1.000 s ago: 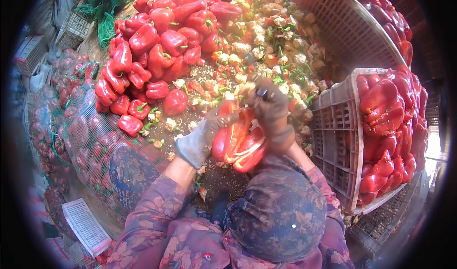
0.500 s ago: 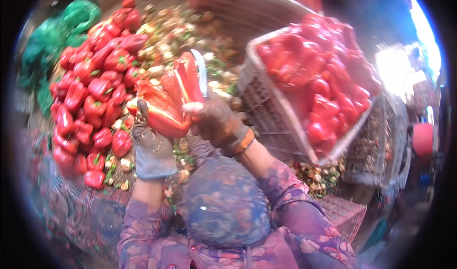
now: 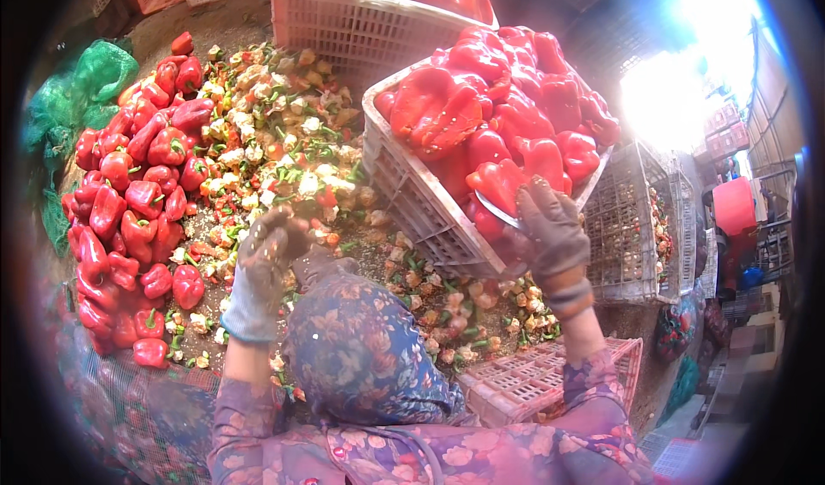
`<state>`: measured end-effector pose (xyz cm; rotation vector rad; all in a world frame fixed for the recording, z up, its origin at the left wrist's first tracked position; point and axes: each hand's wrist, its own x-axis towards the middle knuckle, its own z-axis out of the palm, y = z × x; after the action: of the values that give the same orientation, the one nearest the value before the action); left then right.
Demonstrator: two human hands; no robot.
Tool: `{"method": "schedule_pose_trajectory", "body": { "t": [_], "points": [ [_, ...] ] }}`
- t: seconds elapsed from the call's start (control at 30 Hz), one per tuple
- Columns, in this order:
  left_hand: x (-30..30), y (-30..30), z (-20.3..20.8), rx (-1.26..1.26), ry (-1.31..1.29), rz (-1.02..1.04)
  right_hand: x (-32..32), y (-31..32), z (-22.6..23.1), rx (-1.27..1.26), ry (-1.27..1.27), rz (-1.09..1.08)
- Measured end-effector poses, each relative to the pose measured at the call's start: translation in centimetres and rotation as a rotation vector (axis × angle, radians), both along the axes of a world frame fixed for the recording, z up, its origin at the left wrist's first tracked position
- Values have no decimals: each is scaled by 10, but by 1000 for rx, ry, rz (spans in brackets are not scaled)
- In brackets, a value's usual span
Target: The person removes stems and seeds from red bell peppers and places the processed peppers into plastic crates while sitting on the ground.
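Note:
My right hand [image 3: 554,240], in a dirty grey glove, grips a knife [image 3: 497,213] with a curved pale blade; its handle is hidden. The blade lies against a red bell pepper [image 3: 500,184] at the near side of a heaped white crate [image 3: 404,180]. Whether the fingers also touch that pepper is hard to tell. Over the cut scraps, my left hand [image 3: 262,266], also gloved, is raised with loosely curved fingers and no pepper in it. Left of it lies a pile of whole red bell peppers [image 3: 142,197].
Pepper cores and stems [image 3: 296,154] cover the ground ahead. Behind stands another white crate [image 3: 335,21] of red peppers. Crates with scraps [image 3: 640,219] are at the right, an upturned pink crate [image 3: 524,382] nearer. Green netting [image 3: 94,77] lies far left.
The opened pepper has left my hands. My right hand has moved right with the knife to the heaped crate. My left hand has let go and stays over the scraps. The view has shifted.

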<state>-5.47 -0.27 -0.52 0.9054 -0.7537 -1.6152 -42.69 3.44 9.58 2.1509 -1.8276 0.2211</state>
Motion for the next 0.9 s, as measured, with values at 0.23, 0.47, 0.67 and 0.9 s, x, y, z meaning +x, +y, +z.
{"method": "schedule_pose_trajectory", "body": {
  "t": [0.23,0.47,0.67,0.9],
  "points": [
    [40,31,-41,175,-152,135,-11,-74,42,-161,-654,146],
    [74,66,-43,437,-60,171,42,-51,22,112,-294,45],
    [131,107,-148,546,-103,724,4,-72,-26,-49,-301,286],
    [266,71,-146,774,-2146,830,14,-73,-8,-66,-282,266]
  ]
}}
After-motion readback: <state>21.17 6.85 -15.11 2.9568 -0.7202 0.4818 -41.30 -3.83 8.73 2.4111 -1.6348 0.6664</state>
